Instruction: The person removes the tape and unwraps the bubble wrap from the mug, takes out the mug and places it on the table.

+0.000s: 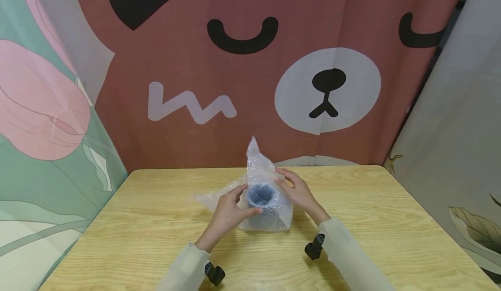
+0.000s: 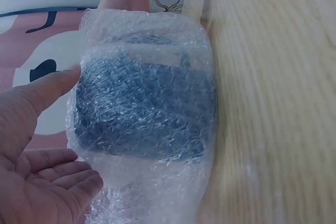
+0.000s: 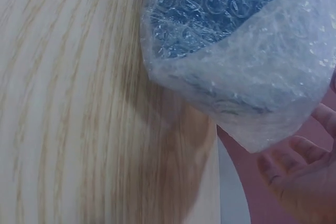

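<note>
Head view: a blue cylinder [image 1: 261, 195], wrapped in bubble wrap [image 1: 260, 167], is seen upright on the wooden table [image 1: 137, 230], with its long axis vertical and its round mouth turned upward. It is framed by both hands. To its left the left hand [image 1: 228, 212] is held with thumb and fingers spread around the mouth; by the left wrist view, the thumb is laid straight against the wrap near the cylinder's upper end, and the other fingers are loosely bent around nothing. Beyond the cylinder and to its right, the right hand [image 1: 298, 192] is rested against the raised wrap with fingers fairly straight; whether its edge is pinched by the thumb cannot be told. The mouth is thus nearer to the left thumb, while the wrap's peak is raised beyond the mouth, next to the right fingertips.
</note>
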The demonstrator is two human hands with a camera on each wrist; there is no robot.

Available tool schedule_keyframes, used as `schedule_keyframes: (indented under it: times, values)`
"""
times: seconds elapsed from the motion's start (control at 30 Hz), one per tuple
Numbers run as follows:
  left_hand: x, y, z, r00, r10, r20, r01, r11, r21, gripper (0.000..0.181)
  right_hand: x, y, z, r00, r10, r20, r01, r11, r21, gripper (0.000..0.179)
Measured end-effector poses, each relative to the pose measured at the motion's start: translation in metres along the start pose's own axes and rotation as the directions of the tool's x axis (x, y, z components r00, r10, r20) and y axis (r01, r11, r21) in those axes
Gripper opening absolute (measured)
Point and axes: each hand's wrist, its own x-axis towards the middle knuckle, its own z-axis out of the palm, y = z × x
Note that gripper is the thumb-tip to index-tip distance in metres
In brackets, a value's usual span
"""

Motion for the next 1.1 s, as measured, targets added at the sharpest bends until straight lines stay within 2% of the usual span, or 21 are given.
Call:
schedule_keyframes:
  times: [0.17,0.33,0.57,0.83,0.93,1.1]
  values:
    - [0.001,0.000,-0.006,0.999,0.031,0.009,-0.031,0.999,-0.005,0.081,-0.002,-0.001,-0.003,1.000,0.000,-0.011,0.000,1.000,-0.021,0.051]
    - [0.003,0.000,-0.010,0.995,0.102,0.021,-0.102,0.995,0.020,0.074,-0.003,-0.001,-0.007,1.000,-0.011,-0.011,0.011,1.000,-0.028,0.050]
    - [0.006,0.000,-0.014,0.974,0.226,0.032,-0.228,0.968,0.108,0.060,-0.006,-0.002,-0.013,0.998,-0.062,-0.015,0.061,0.997,-0.040,0.049]
    - [0.011,0.000,-0.020,0.954,0.299,0.013,-0.297,0.941,0.161,0.052,-0.013,-0.009,-0.022,0.993,-0.111,-0.030,0.109,0.992,-0.067,0.049]
    - [0.013,-0.001,-0.022,0.935,0.355,0.009,-0.351,0.917,0.190,0.051,-0.015,-0.014,-0.025,0.991,-0.133,-0.035,0.130,0.989,-0.071,0.048]
    - [0.018,-0.005,-0.024,0.884,0.468,0.015,-0.456,0.853,0.253,0.047,-0.020,-0.020,-0.027,0.983,-0.179,-0.050,0.174,0.980,-0.094,0.046]
